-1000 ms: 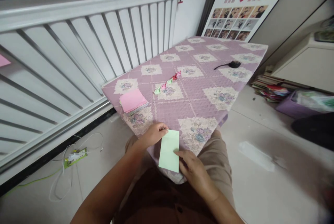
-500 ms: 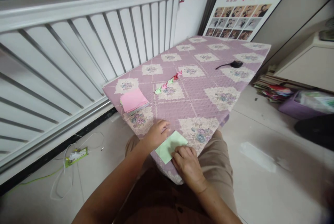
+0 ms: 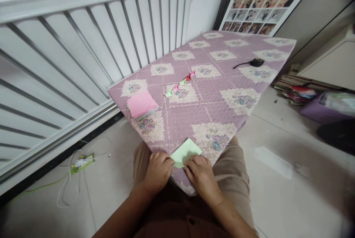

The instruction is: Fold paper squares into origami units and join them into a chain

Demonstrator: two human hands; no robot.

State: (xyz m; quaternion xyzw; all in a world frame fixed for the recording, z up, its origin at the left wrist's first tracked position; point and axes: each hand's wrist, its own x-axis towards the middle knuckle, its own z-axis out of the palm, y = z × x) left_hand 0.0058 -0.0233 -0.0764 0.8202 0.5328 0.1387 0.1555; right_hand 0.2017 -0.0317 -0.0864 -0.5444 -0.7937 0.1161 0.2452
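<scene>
A light green paper sheet (image 3: 188,150) lies at the near corner of the cloth-covered table, one corner pointing away from me. My left hand (image 3: 159,169) pinches its left corner with curled fingers. At the near right edge, my right hand (image 3: 202,173) grips the paper with fingers bent and thumb low. The near edge between the hands looks blunt; the fingers partly hide it. Farther off, a row of several small folded paper pieces (image 3: 182,82) in green, pink and red sits on the cloth. A stack of square paper with pink on top (image 3: 142,104) lies to the left.
The purple flowered tablecloth (image 3: 208,101) covers the pointed table. A black object with a thin tail (image 3: 256,62) rests at the far right. A white radiator (image 3: 97,49) borders the left side. A power strip (image 3: 83,162) with cables lies on the floor.
My left hand has come down from the paper's upper left side to its left corner and closed on it. The near corner no longer shows as a point. The camera view has shifted slightly.
</scene>
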